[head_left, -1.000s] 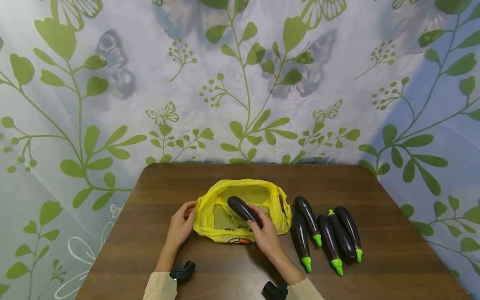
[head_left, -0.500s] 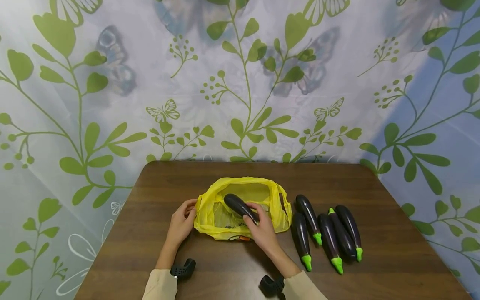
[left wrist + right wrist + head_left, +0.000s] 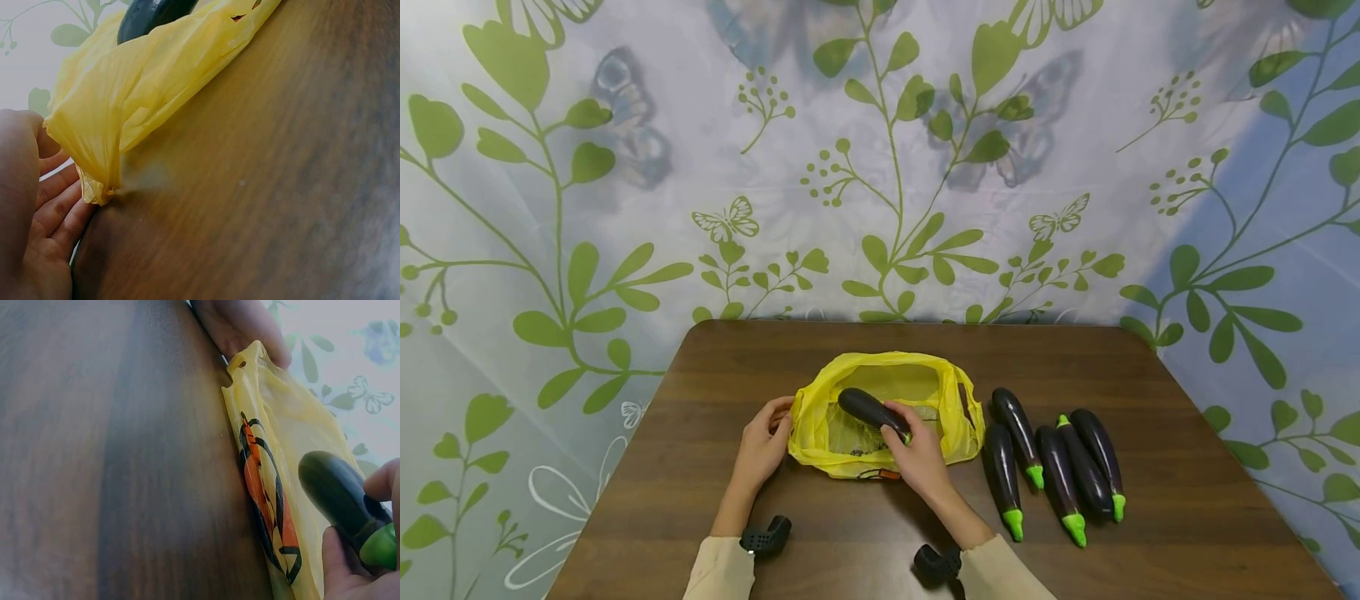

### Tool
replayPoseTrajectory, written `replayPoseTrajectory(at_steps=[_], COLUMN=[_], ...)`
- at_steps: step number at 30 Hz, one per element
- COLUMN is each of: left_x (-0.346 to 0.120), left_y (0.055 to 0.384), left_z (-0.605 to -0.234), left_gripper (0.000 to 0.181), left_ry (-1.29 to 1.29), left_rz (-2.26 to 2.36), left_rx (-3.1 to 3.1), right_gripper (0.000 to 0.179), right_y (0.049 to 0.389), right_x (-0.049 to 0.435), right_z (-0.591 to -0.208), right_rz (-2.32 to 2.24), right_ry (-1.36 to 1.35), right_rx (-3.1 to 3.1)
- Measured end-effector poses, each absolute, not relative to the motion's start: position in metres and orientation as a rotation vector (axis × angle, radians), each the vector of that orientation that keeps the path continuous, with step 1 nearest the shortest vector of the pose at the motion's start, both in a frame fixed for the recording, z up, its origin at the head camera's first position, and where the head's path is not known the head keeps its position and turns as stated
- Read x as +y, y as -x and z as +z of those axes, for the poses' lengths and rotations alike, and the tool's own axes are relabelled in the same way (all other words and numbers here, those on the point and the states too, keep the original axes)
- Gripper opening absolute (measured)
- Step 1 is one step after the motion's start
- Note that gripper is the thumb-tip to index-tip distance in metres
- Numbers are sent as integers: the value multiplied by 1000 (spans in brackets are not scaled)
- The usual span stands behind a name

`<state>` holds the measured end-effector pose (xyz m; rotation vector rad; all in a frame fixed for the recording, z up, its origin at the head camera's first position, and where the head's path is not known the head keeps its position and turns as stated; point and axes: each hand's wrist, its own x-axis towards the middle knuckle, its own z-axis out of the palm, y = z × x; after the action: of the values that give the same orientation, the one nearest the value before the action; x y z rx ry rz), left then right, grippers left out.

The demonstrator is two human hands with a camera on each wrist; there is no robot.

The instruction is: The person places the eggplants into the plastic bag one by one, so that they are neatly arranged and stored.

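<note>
A yellow plastic bag (image 3: 811, 450) lies on the table with its mouth spread wide. At its left end, my left hand (image 3: 764, 446) pinches the rim between thumb and fingers; the left wrist view shows the other fingers (image 3: 59, 209) behind the plastic. My right hand (image 3: 921, 454) grips a dark purple eggplant (image 3: 867, 407) near its green stem end (image 3: 379, 547). The eggplant is over the bag's opening, its rounded end pointing to the far left. In the right wrist view, an orange and black print (image 3: 265, 494) shows on the bag's near side.
Several more eggplants (image 3: 1060, 479) with bright green caps lie to the right of the bag, most of the caps toward the person. The brown wooden table (image 3: 655, 500) ends at a leaf-patterned cloth (image 3: 887, 167) behind it.
My right hand has moved a little left with the eggplant, which has tilted flatter over the bag's opening, its green end coming into view. My left hand has stayed at the bag's rim.
</note>
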<state>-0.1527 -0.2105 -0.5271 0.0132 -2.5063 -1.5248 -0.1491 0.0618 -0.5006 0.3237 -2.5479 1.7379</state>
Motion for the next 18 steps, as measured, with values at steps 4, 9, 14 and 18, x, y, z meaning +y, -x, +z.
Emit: replayPoseTrajectory(at_steps=[4, 9, 14, 18], left_x=[-210, -211, -211, -211], left_y=[153, 153, 153, 153], left_z=[-527, -527, -527, -526], left_gripper=[31, 31, 31, 31], left_ry=[-15, -19, -15, -24], left_rz=[-1519, -1532, -1523, -1529], left_rx=[-2512, -2507, -2507, -2505], right_gripper=[41, 39, 38, 39], right_y=[151, 152, 152, 151], right_x=[59, 55, 51, 47], right_z=[-500, -500, -500, -500], right_rz=[1723, 1709, 1712, 1727], right_ry=[-313, -305, -308, -346], right_rx=[-2548, -2562, -2567, -2571])
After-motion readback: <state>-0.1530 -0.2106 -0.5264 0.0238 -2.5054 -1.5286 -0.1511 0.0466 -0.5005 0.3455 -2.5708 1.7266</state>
